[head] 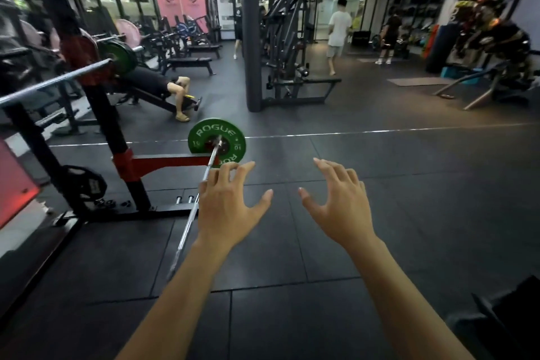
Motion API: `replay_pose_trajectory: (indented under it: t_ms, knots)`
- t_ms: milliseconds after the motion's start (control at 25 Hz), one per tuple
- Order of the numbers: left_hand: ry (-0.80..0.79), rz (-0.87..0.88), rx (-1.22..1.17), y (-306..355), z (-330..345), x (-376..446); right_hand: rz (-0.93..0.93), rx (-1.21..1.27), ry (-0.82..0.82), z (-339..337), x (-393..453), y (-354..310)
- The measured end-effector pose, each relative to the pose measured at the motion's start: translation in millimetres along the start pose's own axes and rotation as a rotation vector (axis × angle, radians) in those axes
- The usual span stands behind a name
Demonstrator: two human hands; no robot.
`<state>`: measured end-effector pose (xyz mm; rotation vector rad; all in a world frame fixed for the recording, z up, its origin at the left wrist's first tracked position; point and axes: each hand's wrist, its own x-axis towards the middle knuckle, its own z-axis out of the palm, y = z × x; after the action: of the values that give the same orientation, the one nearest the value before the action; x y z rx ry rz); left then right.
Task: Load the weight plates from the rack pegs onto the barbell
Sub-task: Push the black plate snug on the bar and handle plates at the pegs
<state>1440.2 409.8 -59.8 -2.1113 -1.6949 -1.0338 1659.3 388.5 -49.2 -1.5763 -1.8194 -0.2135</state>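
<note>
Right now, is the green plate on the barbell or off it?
On: the barbell sleeve passes through the centre hole of the green plate, standing upright on the floor.

Green plate (216, 142) with white lettering, silver barbell (190, 218), black-and-red rack (128, 164), dark grey floor tiles (380, 184).

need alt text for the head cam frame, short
Two bare, open hands, left hand and right hand, reach out above a dark gym floor, holding nothing. Ahead, a barbell lies on the floor with one green plate on its far end, beside a red and black rack.
</note>
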Motion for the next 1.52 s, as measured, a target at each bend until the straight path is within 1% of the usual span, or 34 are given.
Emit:
replay_pose_trajectory:
  t_ms: [160,360,440,600,720,880,1040,1160,1240,1360,1440,1520]
  knots:
    - [0.032,-0.035,0.043,-11,79,83,-0.057,0.026,-0.009,61,98,52]
    - [0.076,-0.088,0.041,-18,183,236,-0.127,-0.007,-0.021,126,247,119]
    - [0.097,-0.075,0.035,-15,219,286,-0.116,-0.018,0.001,143,297,155]
    - [0.077,-0.034,0.014,-9,314,383,-0.078,0.006,0.005,202,399,236]
    - [0.07,-0.046,0.03,-11,383,451,-0.112,0.049,-0.019,256,477,285]
    - [0.108,-0.099,0.068,-27,454,548,-0.219,0.118,-0.122,325,596,330]
    - [0.134,-0.184,0.153,-66,516,632,-0.319,0.168,-0.17,397,708,356]
    - [0.13,-0.241,0.193,-111,571,685,-0.366,0.197,-0.188,462,783,380]
    - [0.127,-0.274,0.205,-145,615,731,-0.374,0.2,-0.176,511,842,394]
    - [0.121,-0.289,0.204,-190,673,814,-0.374,0.189,-0.219,572,928,401]
    - [0.148,-0.298,0.211,-215,702,869,-0.393,0.197,-0.229,606,983,405]
    - [0.172,-0.305,0.207,-243,732,926,-0.382,0.214,-0.203,643,1044,411]
